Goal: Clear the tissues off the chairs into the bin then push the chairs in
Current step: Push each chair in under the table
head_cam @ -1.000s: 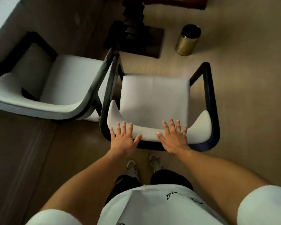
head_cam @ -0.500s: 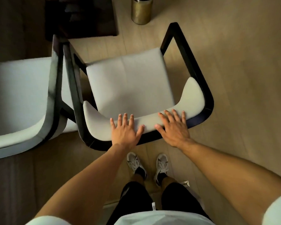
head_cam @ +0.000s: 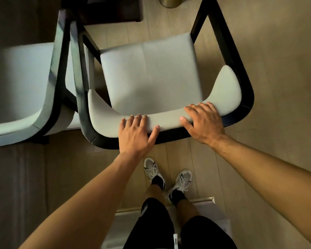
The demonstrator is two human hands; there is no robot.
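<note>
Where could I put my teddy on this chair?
The pale grey padded seat is bare, between the black frame arms and the curved backrest. The backrest top is crowded: the left hand and right hand rest there.

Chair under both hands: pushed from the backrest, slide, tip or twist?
Probably slides stiffly: the chair has a rigid frame on smooth floor. With left hand and right hand high on the backrest, it might tip. The neighbouring chair is close; frames may snag.
</note>
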